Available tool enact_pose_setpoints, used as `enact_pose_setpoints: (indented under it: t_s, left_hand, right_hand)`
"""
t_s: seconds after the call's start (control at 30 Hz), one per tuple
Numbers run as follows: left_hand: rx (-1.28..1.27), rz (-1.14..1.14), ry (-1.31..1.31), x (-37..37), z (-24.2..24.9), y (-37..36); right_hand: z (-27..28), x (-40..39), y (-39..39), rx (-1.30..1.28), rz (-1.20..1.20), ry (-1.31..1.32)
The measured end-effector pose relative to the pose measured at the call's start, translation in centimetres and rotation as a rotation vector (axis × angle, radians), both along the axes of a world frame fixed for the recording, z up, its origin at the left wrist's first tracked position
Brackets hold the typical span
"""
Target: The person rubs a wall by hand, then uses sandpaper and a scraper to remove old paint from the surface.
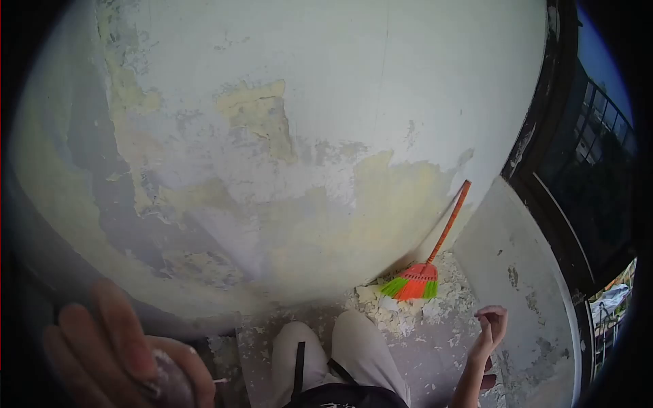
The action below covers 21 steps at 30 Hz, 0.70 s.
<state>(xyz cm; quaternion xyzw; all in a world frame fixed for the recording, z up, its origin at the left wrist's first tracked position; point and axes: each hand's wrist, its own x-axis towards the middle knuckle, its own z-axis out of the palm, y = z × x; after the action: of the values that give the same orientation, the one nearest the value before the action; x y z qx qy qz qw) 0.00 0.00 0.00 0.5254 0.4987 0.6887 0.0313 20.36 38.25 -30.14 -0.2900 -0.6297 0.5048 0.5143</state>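
Observation:
My left hand (129, 347) is close to the camera at the lower left, blurred, with its fingers bent. Between thumb and fingers is a dark, dull patch that I cannot make out, and a short pale tip pokes out to the right. My right hand (492, 326) is raised at the lower right, beside the low side wall. Its fingers are loosely curled, with a gap to the thumb and nothing visible in them. Beyond it, a broom (416, 280) with orange and green bristles leans in the corner, its orange handle against the wall.
Peeling paint and bare grey patches mark the wall (326, 136) ahead. Paint flakes (435, 299) litter the floor around the broom. On the right, a dark-framed window (544, 170) rises above the low side wall (537, 292). My knees (299, 340) are close to the front wall.

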Motion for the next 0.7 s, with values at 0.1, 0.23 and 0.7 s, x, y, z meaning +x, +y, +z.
enact_pose_setpoints:
  t_s: [0.1, 0.23, 0.7]
  left_hand:
    - [0.116, 0.536, 0.269, -3.3, -8.0, 2.6]
    - [-0.029, 0.806, 0.321, -7.6, -14.7, 6.7]
    - [0.034, 0.381, 0.264, -14.2, -16.0, 9.2]
  right_hand:
    - [6.0, -9.8, -4.2, 0.252, 0.475, 0.019]
    - [9.7, -20.0, -10.9, 0.603, 1.032, 0.073]
    - [10.9, -30.1, -13.5, 0.59, 0.993, 0.388]
